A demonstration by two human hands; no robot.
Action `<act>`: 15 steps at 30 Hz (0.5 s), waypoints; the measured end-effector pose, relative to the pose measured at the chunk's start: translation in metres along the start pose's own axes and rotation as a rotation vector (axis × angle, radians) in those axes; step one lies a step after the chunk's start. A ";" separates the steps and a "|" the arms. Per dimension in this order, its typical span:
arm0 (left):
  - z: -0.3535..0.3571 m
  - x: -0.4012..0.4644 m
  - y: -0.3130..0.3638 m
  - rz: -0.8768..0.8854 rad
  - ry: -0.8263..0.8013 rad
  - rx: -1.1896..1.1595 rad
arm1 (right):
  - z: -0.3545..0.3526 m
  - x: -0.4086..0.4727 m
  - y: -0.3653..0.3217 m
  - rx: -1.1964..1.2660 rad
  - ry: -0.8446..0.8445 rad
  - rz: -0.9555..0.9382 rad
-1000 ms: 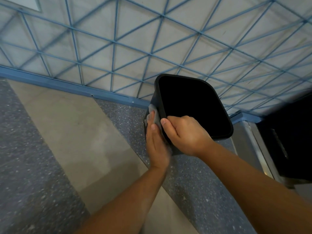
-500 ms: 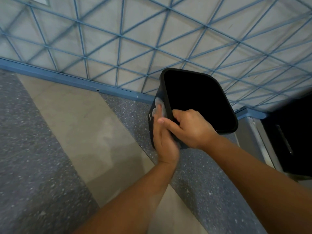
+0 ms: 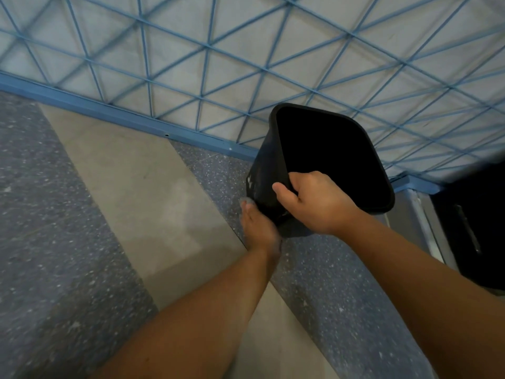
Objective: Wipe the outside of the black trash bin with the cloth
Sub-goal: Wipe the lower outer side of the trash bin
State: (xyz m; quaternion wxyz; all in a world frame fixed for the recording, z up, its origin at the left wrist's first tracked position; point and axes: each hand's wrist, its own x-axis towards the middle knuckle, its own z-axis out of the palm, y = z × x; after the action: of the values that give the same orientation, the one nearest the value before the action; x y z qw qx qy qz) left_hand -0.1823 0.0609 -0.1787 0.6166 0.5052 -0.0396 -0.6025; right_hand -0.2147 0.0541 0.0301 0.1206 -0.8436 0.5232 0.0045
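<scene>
Right hand (image 3: pixel 317 205) grips the black trash bin (image 3: pixel 266 170) rim, tilting it steady; left hand (image 3: pixel 258 225), fingers straight, presses cloth (image 3: pixel 245 200) against its side.

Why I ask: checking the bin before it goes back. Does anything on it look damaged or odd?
No damage shows. The black trash bin is tilted because the right hand grips its rim. Pale smudges mark its outer wall above the left hand and cloth.

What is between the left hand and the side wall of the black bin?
In the head view, the cloth lies under the left hand, against the black bin; only a small grey edge shows.
</scene>
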 end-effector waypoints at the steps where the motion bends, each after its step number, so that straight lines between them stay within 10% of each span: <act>1: 0.004 0.016 -0.009 -0.057 0.039 -0.007 | 0.000 0.000 0.000 0.008 0.004 0.002; 15: -0.005 -0.009 -0.010 -0.015 -0.083 0.068 | -0.002 0.000 -0.001 0.017 0.001 0.025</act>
State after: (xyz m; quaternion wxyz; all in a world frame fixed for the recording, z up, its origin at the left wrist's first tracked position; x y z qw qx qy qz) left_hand -0.1883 0.0730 -0.1833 0.5924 0.5007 -0.0816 -0.6258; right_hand -0.2135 0.0541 0.0326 0.1276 -0.8361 0.5336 0.0013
